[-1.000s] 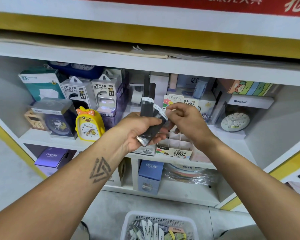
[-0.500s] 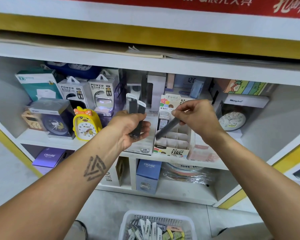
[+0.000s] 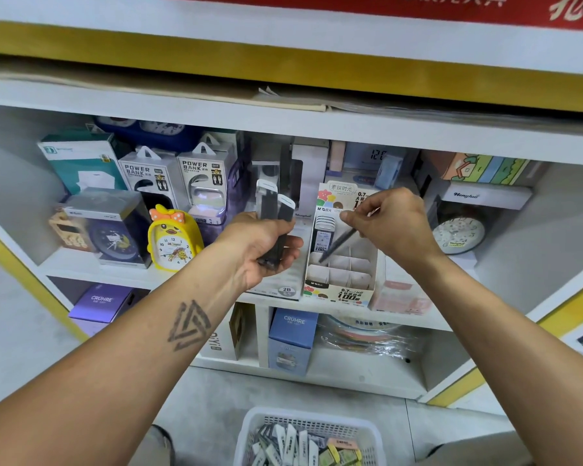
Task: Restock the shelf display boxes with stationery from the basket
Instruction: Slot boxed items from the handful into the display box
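Over the display box (image 3: 340,274), right hand (image 3: 392,223) pinches 1 lead case (image 3: 338,243); left hand (image 3: 266,250) grips 2 cases (image 3: 274,206).

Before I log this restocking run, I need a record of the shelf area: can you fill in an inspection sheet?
Surface: white shelf, crowded with boxed goods.
Job's things: divided display box, most compartments empty, one lead case standing in a back slot; white basket on the floor with more stationery.
Clutter: yellow duck alarm clock, power bank boxes, round clock.
Grippers: left hand grips two dark lead cases; right hand pinches one lead case, tilted down into the display box.
Cables: nothing seen.
Surroundings: lower shelf with CRUHRE boxes; red sign above.
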